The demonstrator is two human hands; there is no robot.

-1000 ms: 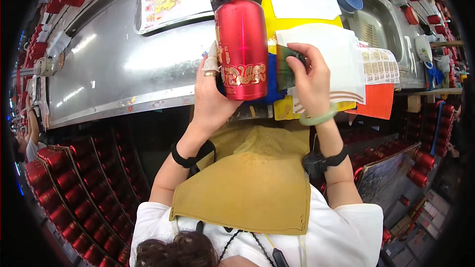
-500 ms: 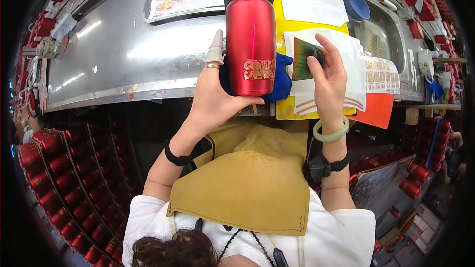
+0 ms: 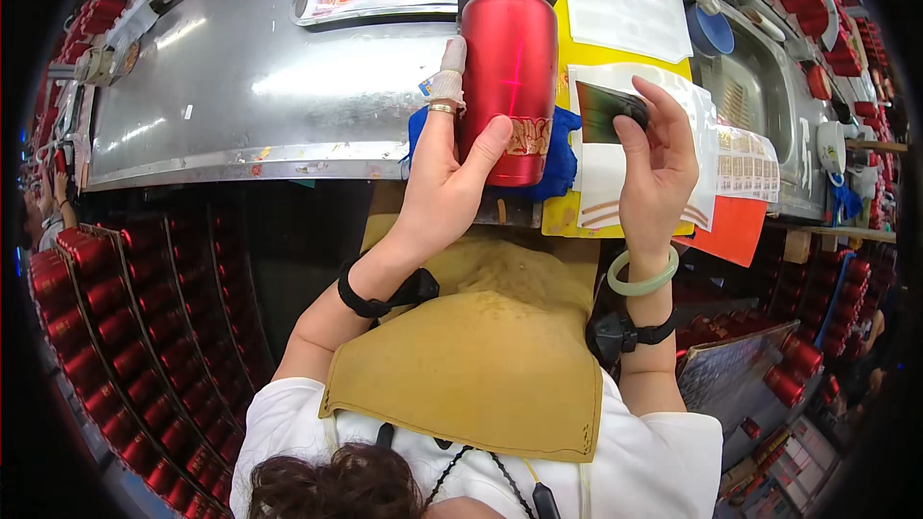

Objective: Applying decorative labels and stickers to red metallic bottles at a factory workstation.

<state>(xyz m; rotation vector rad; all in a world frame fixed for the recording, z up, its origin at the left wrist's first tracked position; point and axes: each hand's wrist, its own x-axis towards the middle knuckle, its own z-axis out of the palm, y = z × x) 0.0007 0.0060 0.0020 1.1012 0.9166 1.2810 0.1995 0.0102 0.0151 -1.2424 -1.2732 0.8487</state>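
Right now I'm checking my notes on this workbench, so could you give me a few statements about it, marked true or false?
1. The left hand touches the red bottle. True.
2. The right hand holds a spoon. False: the right hand holds a dark, flat card.
3. Blue cloth shows on both sides of the bottle. True.
4. The bowl at the upper right is yellow. False: the bowl is blue.
5. Gold decoration runs near the bottle's lower end. True.

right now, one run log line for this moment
left hand: thumb on red bottle | right hand: holding dark flat piece | blue cloth: showing on both sides of bottle
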